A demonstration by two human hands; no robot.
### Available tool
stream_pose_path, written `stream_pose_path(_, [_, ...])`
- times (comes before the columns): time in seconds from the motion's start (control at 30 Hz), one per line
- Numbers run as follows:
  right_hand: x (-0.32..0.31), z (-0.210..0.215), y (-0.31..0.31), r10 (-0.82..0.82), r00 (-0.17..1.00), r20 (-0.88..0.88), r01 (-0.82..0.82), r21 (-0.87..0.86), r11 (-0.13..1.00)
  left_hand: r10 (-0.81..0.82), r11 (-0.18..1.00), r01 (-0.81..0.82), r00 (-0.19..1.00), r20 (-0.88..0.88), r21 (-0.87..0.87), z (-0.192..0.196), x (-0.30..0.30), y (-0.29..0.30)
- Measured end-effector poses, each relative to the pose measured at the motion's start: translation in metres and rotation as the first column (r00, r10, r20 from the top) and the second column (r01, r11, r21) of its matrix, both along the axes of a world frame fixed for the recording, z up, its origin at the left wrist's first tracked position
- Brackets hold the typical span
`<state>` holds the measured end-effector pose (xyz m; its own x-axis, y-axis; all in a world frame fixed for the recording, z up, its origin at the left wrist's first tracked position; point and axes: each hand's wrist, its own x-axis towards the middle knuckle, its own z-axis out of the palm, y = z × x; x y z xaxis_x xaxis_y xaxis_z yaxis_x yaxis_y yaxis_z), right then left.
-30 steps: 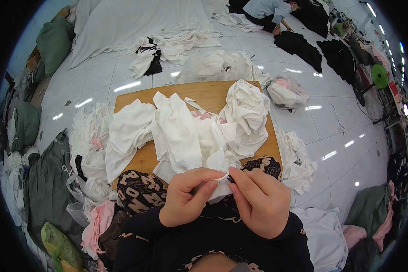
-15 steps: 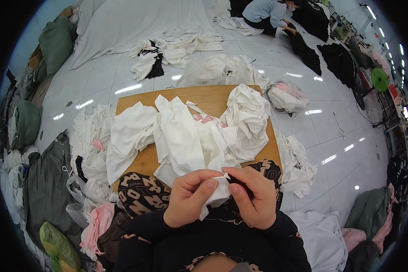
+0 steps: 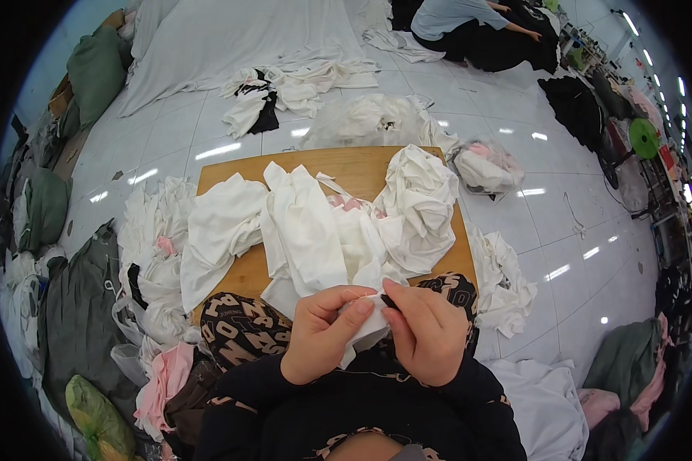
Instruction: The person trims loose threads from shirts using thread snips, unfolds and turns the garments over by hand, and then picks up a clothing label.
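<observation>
White cloth piece (image 3: 370,329) sits in the grip, between both hands. Left hand (image 3: 323,334) is clamped on it, thumb and forefinger pinching the upper edge. Right hand (image 3: 429,332) has thumb and forefinger together on a small dark item (image 3: 390,301) at the cloth's edge; kind unclear, can't tell if cloth is pinched there too. Cloth looks light, limp, soft, probably not slippery; thin, may snag or stretch. Best hold: by the edge, close to the fingertips; loose part hangs below the grip. Wooden tabletop (image 3: 346,163) lies ahead of the grip, its near edge hidden; folded white fabric (image 3: 304,223) ahead and crumpled white heap (image 3: 419,207) ahead-right crowd forward moves. Patterned trouser legs (image 3: 242,326) flank the grip. Open room: upward.
</observation>
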<state>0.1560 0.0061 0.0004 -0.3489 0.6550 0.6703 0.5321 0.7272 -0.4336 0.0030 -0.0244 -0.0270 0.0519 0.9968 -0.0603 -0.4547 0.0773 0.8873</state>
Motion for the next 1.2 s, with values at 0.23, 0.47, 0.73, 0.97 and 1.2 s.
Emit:
stream_pose_path(0.23, [0.017,0.016,0.007,0.175,0.984,-0.019,-0.172,-0.295,0.940,-0.104,0.993,0.107,0.993,0.049,-0.060,0.006,-0.005,0.001])
stream_pose_path(0.47, [0.010,0.014,0.003,0.111,0.992,-0.060,-0.124,-0.280,0.952,-0.047,0.997,0.054,0.994,0.103,-0.063,-0.002,0.000,-0.001])
stream_pose_path(0.73, [0.012,0.025,-0.003,0.098,0.995,-0.013,-0.096,-0.354,0.930,-0.045,0.999,0.046,0.997,0.060,-0.023,-0.001,0.001,-0.002])
stream_pose_path(0.97, [0.013,0.019,-0.003,0.070,0.997,0.037,-0.059,-0.243,0.968,-0.026,0.999,0.025,1.000,0.010,0.029,0.000,0.003,-0.003])
stream_pose_path(1.2, [0.004,0.018,-0.008,0.006,0.999,0.034,0.001,-0.225,0.974,0.043,0.999,-0.043,0.999,0.002,0.032,-0.005,0.007,-0.005])
